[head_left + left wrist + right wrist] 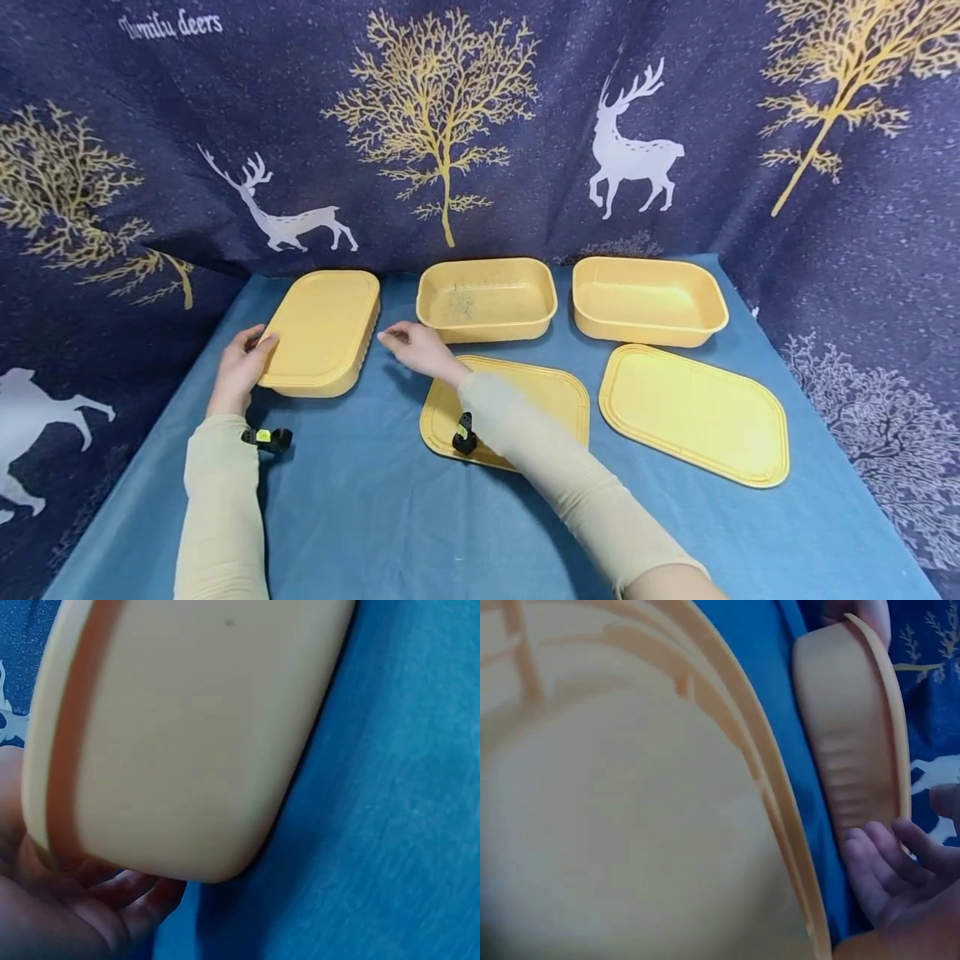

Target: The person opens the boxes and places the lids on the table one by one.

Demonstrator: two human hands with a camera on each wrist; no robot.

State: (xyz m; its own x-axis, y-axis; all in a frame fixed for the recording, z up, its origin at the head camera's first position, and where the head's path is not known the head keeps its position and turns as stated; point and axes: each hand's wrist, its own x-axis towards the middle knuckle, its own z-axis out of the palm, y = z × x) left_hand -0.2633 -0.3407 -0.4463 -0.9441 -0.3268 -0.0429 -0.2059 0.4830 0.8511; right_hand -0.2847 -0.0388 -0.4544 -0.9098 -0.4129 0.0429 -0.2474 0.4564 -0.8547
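Right sleeve (pixel 558 475) closest, crossing a loose lid (pixel 555 400)! The left hand (pixel 242 367) grips the lidded box (pixel 318 325) by its edge; right of that grip, the right hand (pixel 418 347) hovers, fingers loosely parted, contact unclear. One-sided lifting could tip the box.

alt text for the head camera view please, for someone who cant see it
A person's left hand holds a lidded yellow box by its left side on a blue cloth, the right hand near its other side. Two open yellow boxes stand to its right, a flat yellow lid lying in front of each. Deer and trees pattern the dark backdrop.
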